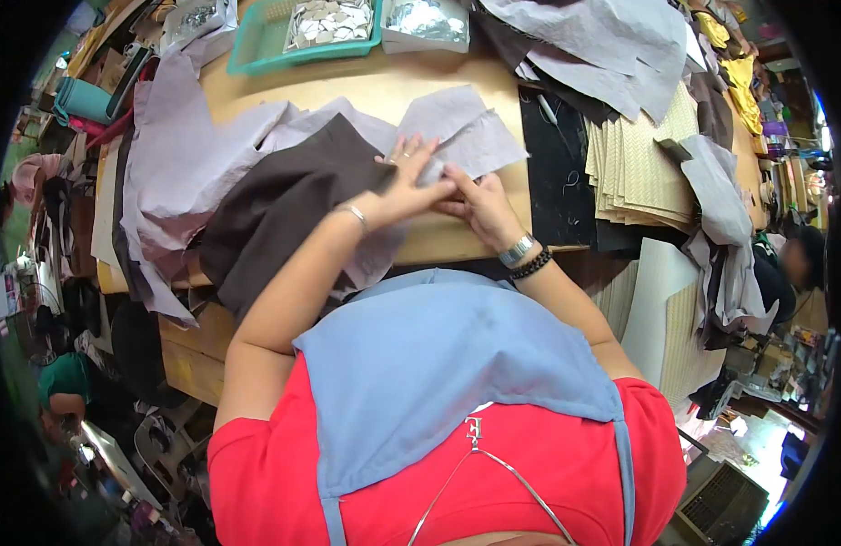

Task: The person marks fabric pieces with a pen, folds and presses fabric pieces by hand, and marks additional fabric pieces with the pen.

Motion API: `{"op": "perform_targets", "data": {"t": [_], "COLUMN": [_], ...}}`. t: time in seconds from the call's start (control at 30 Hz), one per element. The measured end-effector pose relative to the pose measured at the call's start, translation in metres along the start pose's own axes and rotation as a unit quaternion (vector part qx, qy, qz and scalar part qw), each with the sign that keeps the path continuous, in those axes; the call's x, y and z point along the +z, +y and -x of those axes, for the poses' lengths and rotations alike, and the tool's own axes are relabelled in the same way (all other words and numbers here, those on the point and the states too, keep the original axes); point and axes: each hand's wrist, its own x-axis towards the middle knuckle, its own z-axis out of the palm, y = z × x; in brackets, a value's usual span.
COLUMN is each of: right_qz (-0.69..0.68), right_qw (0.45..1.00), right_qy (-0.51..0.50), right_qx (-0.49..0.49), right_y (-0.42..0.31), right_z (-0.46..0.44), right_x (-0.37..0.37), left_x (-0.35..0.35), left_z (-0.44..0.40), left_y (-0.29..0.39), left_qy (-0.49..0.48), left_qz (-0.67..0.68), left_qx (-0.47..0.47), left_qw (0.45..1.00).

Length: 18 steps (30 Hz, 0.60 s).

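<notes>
My left hand (pixel 404 193) has fingers spread at the sheet (pixel 484 144); my right hand (pixel 491 217) is curled, holding what I cannot tell. Uneven pressure could crease the sheet.

Apron (pixel 457 346): light blue
Shirt (pixel 252 464): red
Sheet (pixel 486 144): pale lilac-grey
Draped piece (pixel 293 196): dark brown
Stacked pieces (pixel 643 150): cream, woven-look pattern
Basket (pixel 304 63): teal
Beaded bracelet (pixel 531 264): black
</notes>
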Motion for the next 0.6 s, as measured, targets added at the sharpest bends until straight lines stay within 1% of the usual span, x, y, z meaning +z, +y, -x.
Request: {"op": "perform_targets", "data": {"t": [0.03,0.07,0.13,0.17,0.2,0.27,0.33,0.37,0.47,0.57,0.6], "right_qz": [0.013,0.026,-0.016,-0.036,-0.056,-0.032,-0.003,0.023,0.048,0.188,0.214], "right_qw": [1.0,0.998,1.0,0.999,0.997,0.995,0.992,0.994,0.994,0.972,0.97], "right_qy": [-0.01,-0.021,0.006,0.018,0.031,0.043,0.061,0.071,0.077,0.061,0.057], "right_qx": [0.026,0.05,0.001,-0.025,-0.051,-0.084,-0.108,-0.076,-0.058,-0.125,-0.102], "right_y": [0.001,0.002,-0.007,-0.014,-0.019,-0.023,-0.024,-0.024,-0.034,-0.017,-0.016], "right_z": [-0.01,-0.016,-0.015,-0.015,-0.015,-0.018,-0.019,-0.018,-0.004,-0.006,-0.007], "right_x": [-0.005,-0.009,-0.008,-0.006,-0.005,-0.011,-0.018,-0.021,0.002,0.011,0.008], "left_x": [-0.014,-0.027,-0.057,-0.064,-0.073,-0.075,-0.078,-0.079,-0.081,-0.077,-0.076], "left_z": [-0.006,-0.009,0.001,-0.004,0.001,0.0,-0.007,-0.011,-0.017,-0.026,-0.025], "left_y": [-0.011,-0.021,-0.011,-0.02,-0.016,-0.032,-0.045,-0.05,-0.046,-0.055,-0.054], "left_qy": [-0.03,-0.058,0.024,0.073,0.127,0.145,0.143,0.141,0.134,0.173,0.2], "left_qz": [0.128,0.252,0.191,0.099,-0.089,-0.232,-0.231,-0.231,-0.251,-0.199,-0.18], "left_qx": [0.022,0.043,-0.013,-0.012,-0.003,0.006,0.048,0.069,0.045,0.034,0.011], "left_qw": [0.991,0.965,0.981,0.992,0.988,0.962,0.961,0.96,0.958,0.964,0.963]}}
